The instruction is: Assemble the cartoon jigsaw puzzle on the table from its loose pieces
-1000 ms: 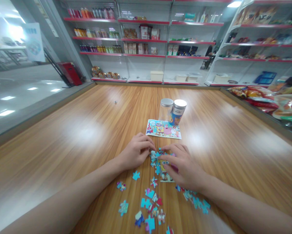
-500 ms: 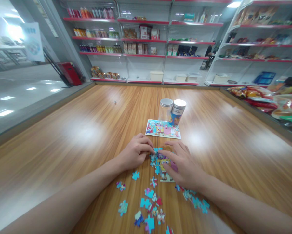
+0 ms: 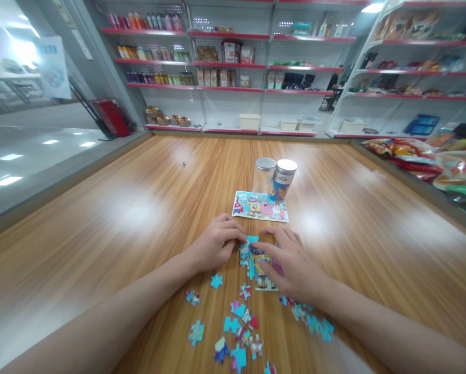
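A partly joined cartoon jigsaw puzzle [image 3: 262,281] lies on the wooden table, its right part hidden under my right hand. My left hand [image 3: 218,241] is closed at the puzzle's upper left, its thumb and forefinger pinching a light blue puzzle piece [image 3: 252,239] at the top edge. My right hand [image 3: 291,259] hovers low over the joined part with its fingers apart. Its forefinger touches the same upper area, while the thumb rests over the yellow face. Loose puzzle pieces [image 3: 232,325] are scattered below, and more puzzle pieces [image 3: 313,323] lie beside my right forearm.
Beyond the hands lies a printed reference picture [image 3: 241,210]. A clear jar [image 3: 263,179] with a silver lid and a labelled canister [image 3: 283,179] stand at its back edge. Snack bags [image 3: 415,156] are at the right, with stocked shelves [image 3: 229,64] behind the table.
The light blue pieces at the puzzle's upper left now sit closer together, with a straighter top edge. Both hands stay almost in place, and the loose pieces have not moved.
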Action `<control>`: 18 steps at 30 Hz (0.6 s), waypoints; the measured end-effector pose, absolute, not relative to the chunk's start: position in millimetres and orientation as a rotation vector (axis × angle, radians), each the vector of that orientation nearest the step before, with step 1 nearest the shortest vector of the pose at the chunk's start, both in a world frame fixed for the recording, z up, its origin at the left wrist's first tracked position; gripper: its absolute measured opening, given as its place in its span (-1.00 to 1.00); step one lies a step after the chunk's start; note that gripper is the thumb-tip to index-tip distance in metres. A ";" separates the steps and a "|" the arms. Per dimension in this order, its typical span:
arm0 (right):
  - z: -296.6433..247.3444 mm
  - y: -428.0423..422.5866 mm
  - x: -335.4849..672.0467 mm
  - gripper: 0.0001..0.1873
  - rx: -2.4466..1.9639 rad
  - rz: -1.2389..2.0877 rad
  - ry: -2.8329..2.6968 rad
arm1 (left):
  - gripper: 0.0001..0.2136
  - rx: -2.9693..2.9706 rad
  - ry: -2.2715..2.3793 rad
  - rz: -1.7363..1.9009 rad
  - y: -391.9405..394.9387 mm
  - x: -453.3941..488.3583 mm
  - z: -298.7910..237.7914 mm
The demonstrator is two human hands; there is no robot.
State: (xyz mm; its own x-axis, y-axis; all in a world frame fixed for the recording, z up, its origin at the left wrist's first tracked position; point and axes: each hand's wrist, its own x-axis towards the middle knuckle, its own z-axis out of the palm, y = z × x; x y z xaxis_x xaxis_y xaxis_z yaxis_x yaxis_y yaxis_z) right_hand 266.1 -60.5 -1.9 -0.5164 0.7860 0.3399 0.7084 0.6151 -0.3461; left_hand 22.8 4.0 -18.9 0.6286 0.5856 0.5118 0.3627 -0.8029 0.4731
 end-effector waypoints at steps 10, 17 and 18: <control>-4.0 -58.4 266.3 -0.56 -1.256 0.242 -2.280 | -0.65 2.554 0.724 0.969 3.0 22.6 -15.8; -11.2 -52.4 270.5 -0.66 -1.318 0.216 -2.048 | -0.61 2.641 0.610 0.928 2.8 21.7 -14.8; -11.8 -51.4 271.2 -0.66 -1.326 0.237 -2.026 | -0.62 2.647 0.600 0.918 2.9 21.8 -15.0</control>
